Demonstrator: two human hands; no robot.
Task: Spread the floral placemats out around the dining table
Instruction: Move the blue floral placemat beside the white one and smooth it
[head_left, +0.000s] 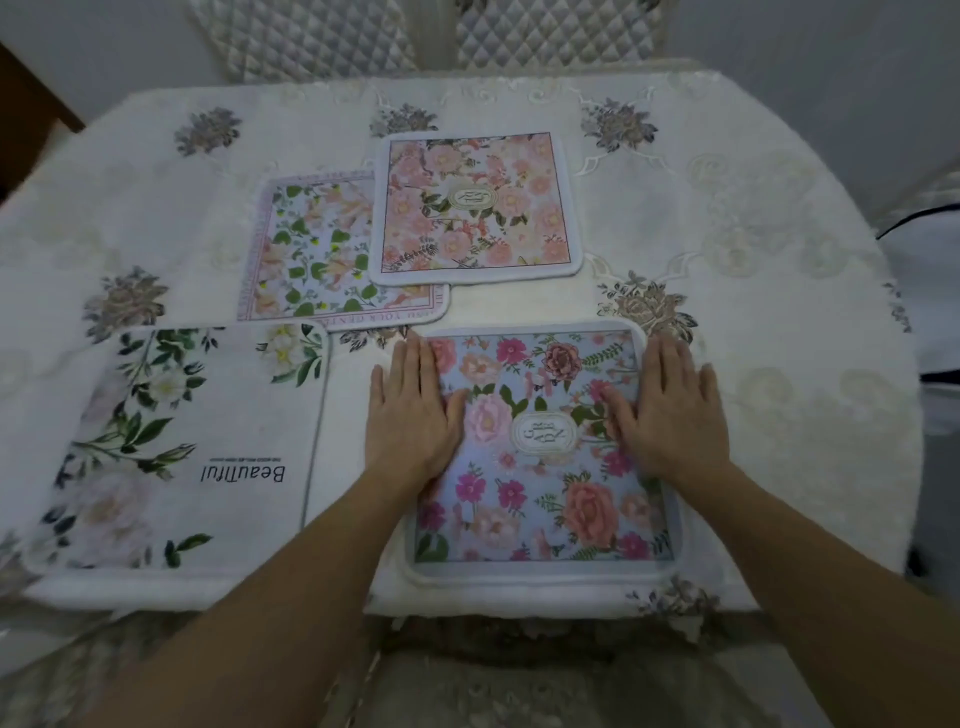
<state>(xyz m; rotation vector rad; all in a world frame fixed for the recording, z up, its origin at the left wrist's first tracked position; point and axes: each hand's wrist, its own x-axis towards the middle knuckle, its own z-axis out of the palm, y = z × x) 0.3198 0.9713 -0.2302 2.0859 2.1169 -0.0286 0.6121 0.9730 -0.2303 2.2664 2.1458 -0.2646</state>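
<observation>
A blue placemat with pink and coral roses lies at the table's near edge in front of me. My left hand rests flat on its left side and my right hand flat on its right side, fingers spread, gripping nothing. To the left lies a white placemat printed "Beautiful". Farther back a pink rose placemat overlaps the right edge of a mat with green leaves and peach flowers.
The table wears a cream embroidered cloth with grey flower motifs. Two quilted chair backs stand at the far side. A chair seat sits just below the near edge.
</observation>
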